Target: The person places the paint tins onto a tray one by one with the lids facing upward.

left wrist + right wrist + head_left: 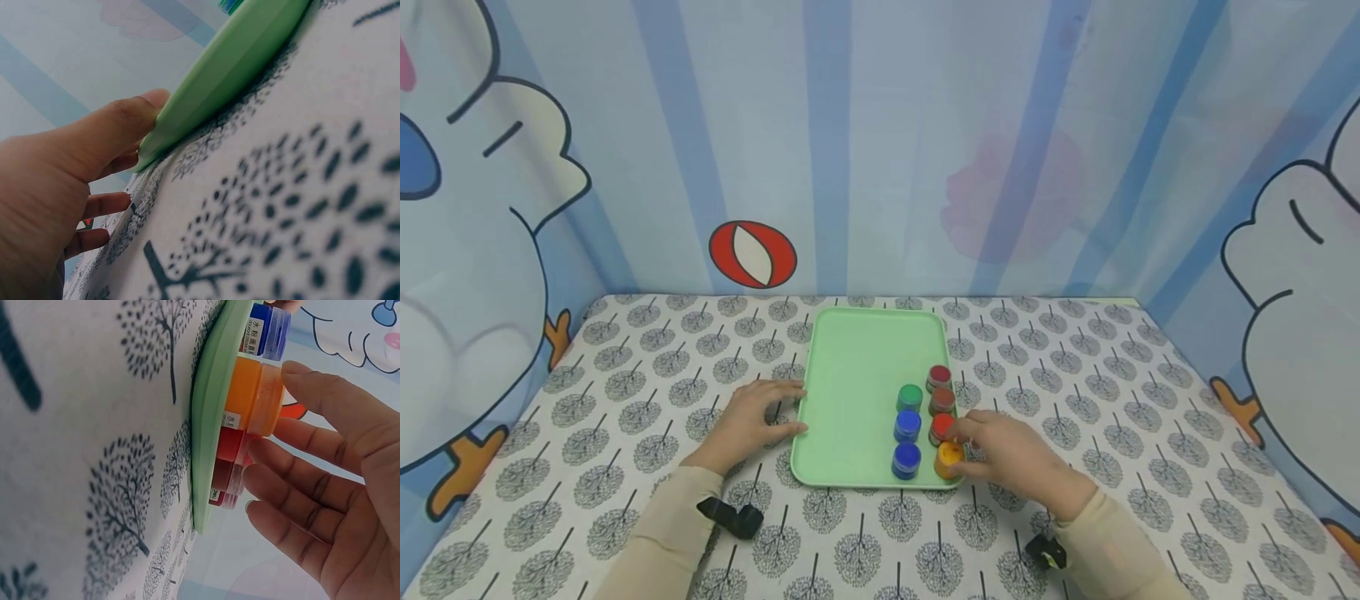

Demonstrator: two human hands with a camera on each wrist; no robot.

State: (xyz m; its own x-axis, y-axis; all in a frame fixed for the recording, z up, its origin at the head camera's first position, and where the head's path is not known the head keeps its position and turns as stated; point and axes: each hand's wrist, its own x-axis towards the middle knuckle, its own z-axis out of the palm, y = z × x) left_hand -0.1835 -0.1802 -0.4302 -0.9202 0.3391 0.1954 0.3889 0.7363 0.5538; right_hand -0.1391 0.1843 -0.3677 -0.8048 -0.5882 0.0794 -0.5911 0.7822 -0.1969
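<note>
The fingers [312, 394] of the right hand [1011, 457] are nearly straight and only lightly bent, and the orange jar [949, 457] is touched by their tips at its cap; whether it is really gripped cannot be told. The left hand [751, 421] is laid flat on the table [625, 400], with the thumb pressed against the left rim of the green tray [857, 358], so the tray is steadied there.

The orange jar stands upright in the near right corner of the tray, close beside the rim. Just behind it a red jar [942, 427] is seen, then two darker red ones going far, and to the left a column of two blue jars [906, 459] and one green jar [910, 397].

A risk is judged here: the jars stand tightly together, so the red neighbour could be knocked over by a careless finger, or the orange jar could be tipped over the low rim.

The orange jar is a small round pot with an orange body, a translucent cap and a small printed label.
</note>
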